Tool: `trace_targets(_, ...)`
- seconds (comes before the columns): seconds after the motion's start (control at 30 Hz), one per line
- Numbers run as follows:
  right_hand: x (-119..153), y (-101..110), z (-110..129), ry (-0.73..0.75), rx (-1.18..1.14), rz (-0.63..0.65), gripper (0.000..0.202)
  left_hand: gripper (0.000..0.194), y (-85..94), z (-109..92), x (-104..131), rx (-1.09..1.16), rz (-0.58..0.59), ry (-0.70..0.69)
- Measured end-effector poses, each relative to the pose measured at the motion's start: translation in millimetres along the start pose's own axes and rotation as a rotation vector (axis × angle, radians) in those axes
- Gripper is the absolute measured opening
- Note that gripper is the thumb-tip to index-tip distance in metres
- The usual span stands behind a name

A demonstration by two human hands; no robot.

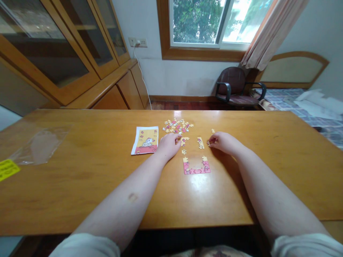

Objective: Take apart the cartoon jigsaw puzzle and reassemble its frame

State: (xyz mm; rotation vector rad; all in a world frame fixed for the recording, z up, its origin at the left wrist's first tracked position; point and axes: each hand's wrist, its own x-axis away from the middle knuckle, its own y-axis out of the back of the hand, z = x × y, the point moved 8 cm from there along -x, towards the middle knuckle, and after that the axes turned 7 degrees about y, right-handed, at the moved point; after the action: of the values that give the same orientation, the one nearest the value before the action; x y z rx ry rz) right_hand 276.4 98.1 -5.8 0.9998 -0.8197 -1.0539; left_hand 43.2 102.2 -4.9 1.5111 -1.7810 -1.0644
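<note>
A U-shaped joined section of pink and yellow jigsaw puzzle (197, 171) lies flat on the table in front of me. Above its left side sit a loose puzzle piece (184, 152) and a small yellow joined section (184, 140). My left hand (169, 144) rests by that section with its fingers curled together; what they hold, if anything, is hidden. Between my hands is another yellow joined strip (200, 142). Just right of it, my right hand (222, 142) pinches a small puzzle piece (208, 143) close to the tabletop.
Behind my left hand lies a pile of loose puzzle pieces (177, 126). A yellow-and-pink picture sheet (144, 140) is left of it. One or more pieces (213, 131) lie beyond my right hand. Clear plastic wrapping (44, 144) spreads over the wooden table (93, 178) at left.
</note>
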Motion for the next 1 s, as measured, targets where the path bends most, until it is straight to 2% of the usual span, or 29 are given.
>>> trace_targets(0.77, 3.1, -0.3, 12.6, 0.087, -0.017, 0.061, 0.022, 0.031, -0.8, -0.2, -0.3, 0.012, 0.007, 0.008)
trace_targets(1.0, 1.3, -2.9, 8.8, 0.037, -0.017, 0.066, 0.020, 0.030, -0.6, 0.3, -0.2, 0.022, 0.005, 0.003)
